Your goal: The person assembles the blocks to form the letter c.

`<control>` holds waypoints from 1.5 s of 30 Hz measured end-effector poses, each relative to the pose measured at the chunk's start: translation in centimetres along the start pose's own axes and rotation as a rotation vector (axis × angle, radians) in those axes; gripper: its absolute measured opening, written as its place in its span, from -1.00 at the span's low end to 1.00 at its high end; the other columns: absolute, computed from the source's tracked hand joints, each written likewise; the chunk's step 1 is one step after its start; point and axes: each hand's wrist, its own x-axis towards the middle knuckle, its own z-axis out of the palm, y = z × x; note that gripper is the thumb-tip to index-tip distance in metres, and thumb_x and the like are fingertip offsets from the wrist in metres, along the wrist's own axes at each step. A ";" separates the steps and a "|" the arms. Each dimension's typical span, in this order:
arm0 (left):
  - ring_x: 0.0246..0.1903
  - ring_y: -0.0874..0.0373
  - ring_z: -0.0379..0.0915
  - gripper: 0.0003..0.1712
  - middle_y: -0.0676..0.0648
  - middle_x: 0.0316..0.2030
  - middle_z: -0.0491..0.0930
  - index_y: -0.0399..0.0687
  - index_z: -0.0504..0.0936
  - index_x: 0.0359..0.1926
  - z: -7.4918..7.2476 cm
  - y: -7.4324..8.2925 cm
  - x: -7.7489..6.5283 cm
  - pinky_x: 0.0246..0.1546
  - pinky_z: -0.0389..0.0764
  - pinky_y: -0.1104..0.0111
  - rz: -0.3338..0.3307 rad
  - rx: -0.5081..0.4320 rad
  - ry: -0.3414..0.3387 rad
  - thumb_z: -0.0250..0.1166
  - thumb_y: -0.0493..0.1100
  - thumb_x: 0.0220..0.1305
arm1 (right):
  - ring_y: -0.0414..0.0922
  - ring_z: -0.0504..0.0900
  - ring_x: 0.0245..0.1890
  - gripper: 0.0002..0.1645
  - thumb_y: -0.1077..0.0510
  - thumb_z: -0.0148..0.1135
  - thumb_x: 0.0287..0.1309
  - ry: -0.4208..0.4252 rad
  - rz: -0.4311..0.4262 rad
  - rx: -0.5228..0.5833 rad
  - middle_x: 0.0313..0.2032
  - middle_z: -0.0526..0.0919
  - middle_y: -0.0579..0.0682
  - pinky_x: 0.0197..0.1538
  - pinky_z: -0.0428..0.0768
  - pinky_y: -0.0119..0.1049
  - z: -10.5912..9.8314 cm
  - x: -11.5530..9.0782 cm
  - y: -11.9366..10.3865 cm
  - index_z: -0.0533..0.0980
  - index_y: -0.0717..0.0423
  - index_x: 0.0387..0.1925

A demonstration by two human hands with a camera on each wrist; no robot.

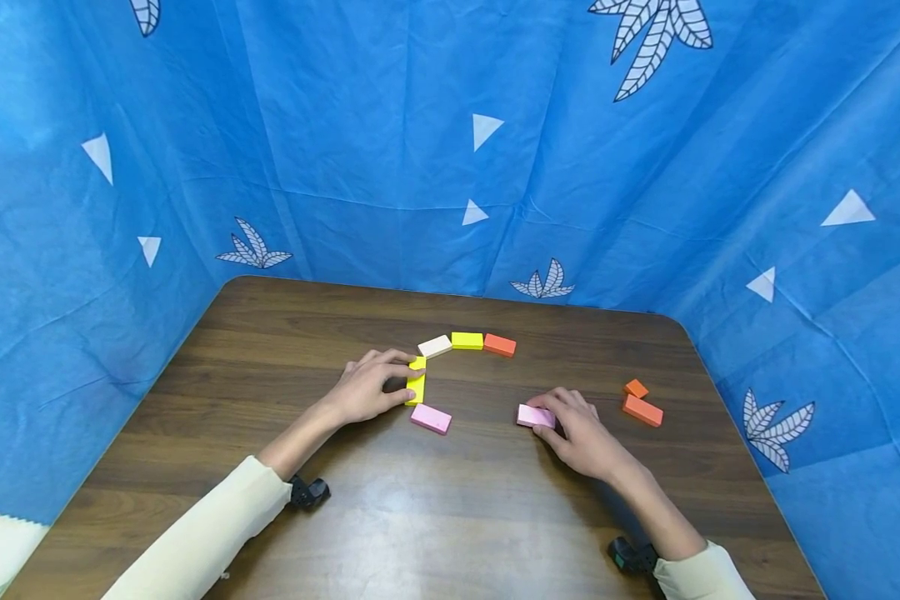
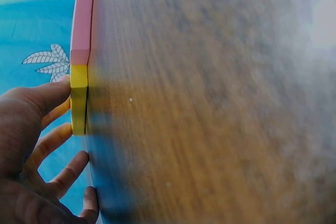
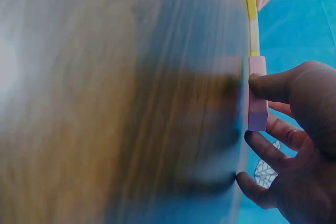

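My left hand (image 1: 367, 387) holds a yellow block (image 1: 417, 383) lying on the table, thumb near one end and fingertips towards the other. In the left wrist view, that yellow block (image 2: 79, 100) adjoins a pink block (image 2: 82, 27); the head view has this pink block (image 1: 431, 419) at its near end. Off to the right, my right hand (image 1: 581, 433) pinches a second pink block (image 1: 534, 416) between thumb and fingers, low over the wood. The right wrist view gives its long side and end, with the thumb across the pink block (image 3: 257, 114).
A cream block (image 1: 435, 346), another yellow block (image 1: 467, 341) and a red-orange block (image 1: 500, 345) form a curved row beyond my left hand. Farther right lie an orange block (image 1: 636, 388) and a red-orange one (image 1: 642, 410). Blue curtains (image 1: 390, 150) surround the wooden table (image 1: 285, 333).
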 end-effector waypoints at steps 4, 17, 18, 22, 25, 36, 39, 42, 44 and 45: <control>0.39 -0.08 0.42 -0.50 0.05 0.49 0.52 0.31 0.71 0.35 0.1 0.0 0.0 0.13 0.37 -0.16 0.001 0.003 0.001 0.45 0.12 0.44 | -0.08 0.56 0.13 -0.60 0.07 0.44 0.41 -0.009 -0.018 -0.010 0.10 0.68 -0.13 0.14 0.44 0.08 0.2 0.1 -0.6 0.63 -0.14 0.23; 0.38 -0.08 0.41 -0.50 0.06 0.49 0.51 0.31 0.71 0.35 -0.1 0.0 0.0 0.12 0.36 -0.15 -0.004 0.007 -0.002 0.45 0.11 0.44 | -0.12 0.55 0.15 -0.63 0.06 0.41 0.44 -0.028 -0.051 0.050 0.08 0.67 -0.18 0.13 0.36 -0.05 1.0 0.9 -2.3 0.64 -0.18 0.22; 0.38 -0.07 0.41 -0.50 0.07 0.49 0.51 0.32 0.71 0.36 -0.1 0.0 0.0 0.12 0.36 -0.15 -0.006 0.007 -0.004 0.45 0.11 0.44 | -0.12 0.55 0.15 -0.63 0.06 0.41 0.45 -0.032 -0.056 0.054 0.07 0.66 -0.18 0.13 0.35 -0.05 1.0 1.0 -2.5 0.64 -0.18 0.23; 0.38 -0.08 0.42 -0.50 0.07 0.49 0.52 0.32 0.71 0.36 -0.2 0.0 0.0 0.11 0.37 -0.15 -0.006 0.015 -0.002 0.46 0.11 0.44 | -0.13 0.54 0.14 -0.64 0.05 0.40 0.45 -0.041 -0.074 0.055 0.05 0.66 -0.19 0.14 0.34 -0.06 1.2 1.3 -3.0 0.64 -0.17 0.22; 0.38 -0.08 0.42 -0.50 0.06 0.49 0.52 0.32 0.71 0.35 -0.3 0.1 0.0 0.11 0.37 -0.16 -0.004 0.015 0.003 0.46 0.10 0.44 | -0.13 0.54 0.14 -0.64 0.05 0.41 0.45 -0.040 -0.082 0.058 0.05 0.66 -0.18 0.14 0.34 -0.04 1.2 1.3 -3.3 0.65 -0.16 0.21; 0.37 -0.07 0.42 -0.51 0.07 0.49 0.52 0.33 0.71 0.35 -0.1 0.0 0.1 0.09 0.36 -0.11 -0.004 0.018 0.004 0.46 0.11 0.44 | -0.15 0.53 0.16 -0.64 0.02 0.42 0.44 -0.048 -0.103 0.055 0.07 0.66 -0.21 0.19 0.36 -0.01 1.6 1.2 -4.0 0.65 -0.16 0.20; 0.39 -0.08 0.42 -0.50 0.06 0.49 0.52 0.34 0.71 0.35 0.0 0.0 0.1 0.10 0.37 -0.12 -0.001 0.020 0.007 0.45 0.12 0.44 | -0.17 0.53 0.12 -0.66 0.03 0.42 0.44 -0.044 -0.122 0.055 0.05 0.66 -0.22 0.16 0.34 -0.05 1.8 1.4 -4.2 0.65 -0.17 0.19; 0.39 -0.09 0.42 -0.51 0.05 0.48 0.52 0.34 0.71 0.35 0.0 -0.1 0.1 0.11 0.38 -0.15 0.002 0.021 0.006 0.45 0.13 0.44 | -0.18 0.52 0.10 -0.66 0.02 0.42 0.43 -0.051 -0.134 0.056 0.05 0.66 -0.22 0.14 0.32 -0.09 2.0 1.6 -4.5 0.65 -0.16 0.18; 0.39 -0.09 0.42 -0.51 0.04 0.49 0.52 0.33 0.71 0.35 0.1 -0.1 0.1 0.11 0.38 -0.15 0.003 0.019 0.004 0.45 0.13 0.44 | -0.18 0.51 0.11 -0.65 0.02 0.43 0.42 -0.057 -0.138 0.054 0.05 0.65 -0.22 0.14 0.31 -0.08 2.2 1.7 -4.7 0.65 -0.15 0.18; 0.39 -0.09 0.42 -0.51 0.04 0.49 0.52 0.33 0.71 0.35 0.1 -0.1 0.1 0.11 0.38 -0.14 0.003 0.018 0.004 0.45 0.13 0.44 | -0.17 0.50 0.11 -0.64 0.02 0.44 0.42 -0.059 -0.140 0.054 0.05 0.65 -0.22 0.15 0.32 -0.07 2.2 1.7 -4.9 0.64 -0.15 0.18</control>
